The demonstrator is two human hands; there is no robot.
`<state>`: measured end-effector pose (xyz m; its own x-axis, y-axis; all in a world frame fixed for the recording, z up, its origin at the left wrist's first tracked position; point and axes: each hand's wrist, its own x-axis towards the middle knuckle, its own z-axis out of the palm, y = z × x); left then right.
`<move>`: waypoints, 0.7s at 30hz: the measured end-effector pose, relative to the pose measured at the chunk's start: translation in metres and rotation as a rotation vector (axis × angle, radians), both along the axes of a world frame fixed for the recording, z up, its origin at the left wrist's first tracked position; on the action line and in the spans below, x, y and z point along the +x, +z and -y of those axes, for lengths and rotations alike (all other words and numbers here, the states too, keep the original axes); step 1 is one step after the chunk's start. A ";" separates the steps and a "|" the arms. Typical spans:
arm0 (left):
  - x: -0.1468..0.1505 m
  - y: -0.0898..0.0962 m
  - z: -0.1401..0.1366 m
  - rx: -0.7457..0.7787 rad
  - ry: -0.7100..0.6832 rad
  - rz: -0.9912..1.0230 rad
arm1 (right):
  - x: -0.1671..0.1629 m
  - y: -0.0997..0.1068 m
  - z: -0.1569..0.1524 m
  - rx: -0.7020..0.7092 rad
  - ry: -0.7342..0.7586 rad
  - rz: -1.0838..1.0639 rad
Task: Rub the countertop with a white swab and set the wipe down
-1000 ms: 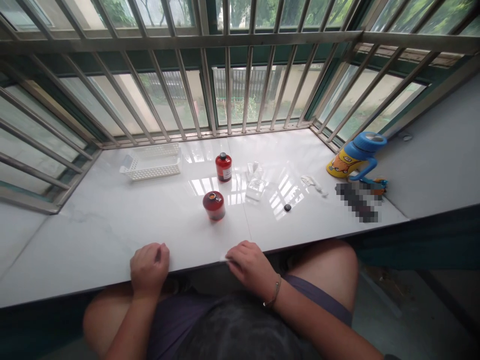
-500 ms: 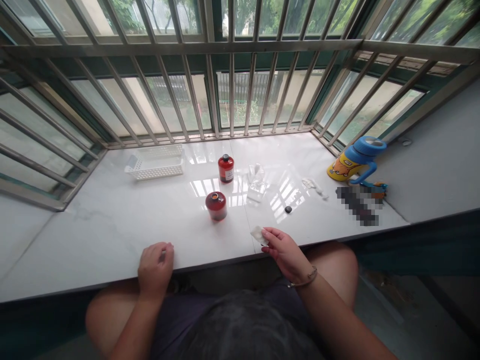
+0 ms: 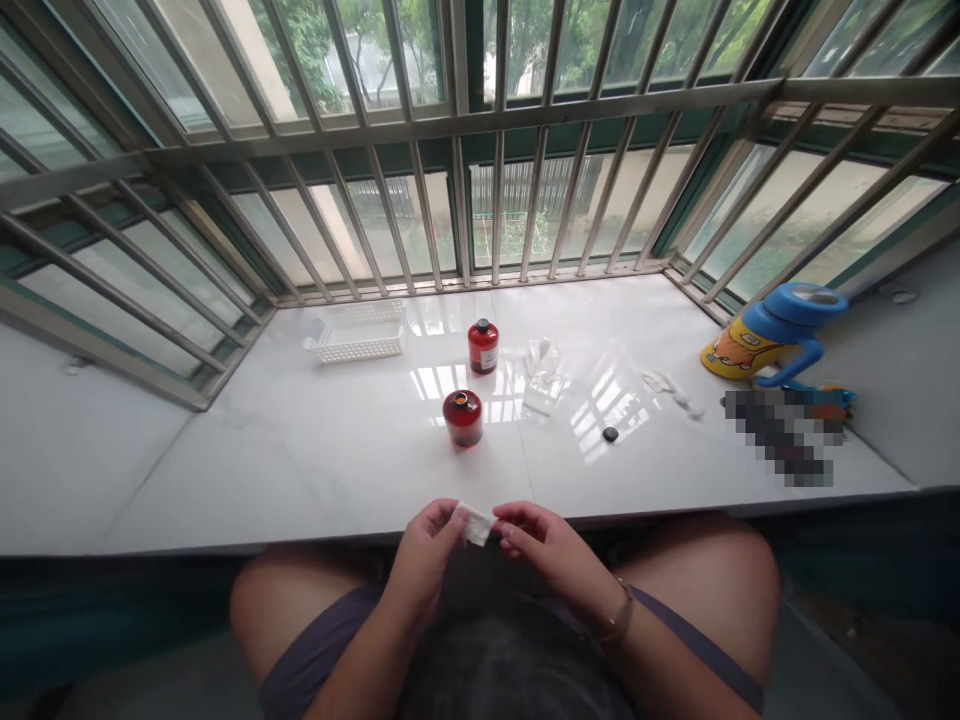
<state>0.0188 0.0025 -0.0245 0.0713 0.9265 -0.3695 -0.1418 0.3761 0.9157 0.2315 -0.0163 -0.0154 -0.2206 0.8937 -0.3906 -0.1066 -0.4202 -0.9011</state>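
- Window bars [image 3: 465,190] of grey metal wrap the far side and both ends of the bay, with green trees showing behind the glass.
- White glossy bench [image 3: 315,450] fills the bay from the bars to the near edge, and daylight glares off its middle.
- The seated person's bare knees and purple shorts show below the near edge of the bench.
- A blue-lidded yellow cartoon cup [image 3: 772,335] lies tipped on its side at the far right of the bench.
- A white slotted basket [image 3: 356,335] sits at the back left, close to the bars.
- A capped red-brown bottle [image 3: 483,346] stands upright behind the middle of the bench.
- An open red-brown bottle [image 3: 463,417] stands upright nearer the person, well apart from the capped one.
- Clear plastic wrappers [image 3: 545,375] lie just right of the two bottles.
- A crumpled white scrap [image 3: 673,390] lies further right, toward the cup.
- Left hand [image 3: 427,550] is curled, with thumb and fingertips pinching the left end of a small white packet.
- Right hand [image 3: 544,545] is curled too, pinching the packet's right end; a thin bracelet circles that wrist.
- The small white packet [image 3: 476,523] is held between both hands at the near edge of the bench, above the lap.
- A small black cap [image 3: 610,434] lies alone on the bench, right of the open bottle.
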 end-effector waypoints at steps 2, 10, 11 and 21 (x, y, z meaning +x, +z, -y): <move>-0.029 0.004 -0.010 0.041 0.124 -0.099 | 0.012 -0.006 0.001 0.065 -0.035 0.146; -0.160 0.044 -0.042 0.426 0.371 -1.087 | 0.051 -0.031 0.023 0.059 -0.076 0.338; -0.165 0.044 -0.042 0.500 0.343 -1.154 | 0.052 -0.033 0.025 0.054 -0.075 0.349; -0.093 0.003 -0.035 0.715 -0.110 -1.031 | 0.053 -0.028 0.046 0.121 -0.042 0.520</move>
<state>-0.0738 0.0375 -0.0210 0.1385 0.9496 0.2813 0.7595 -0.2841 0.5852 0.2849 -0.0618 -0.0433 0.0114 0.9432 -0.3321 0.3524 -0.3146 -0.8814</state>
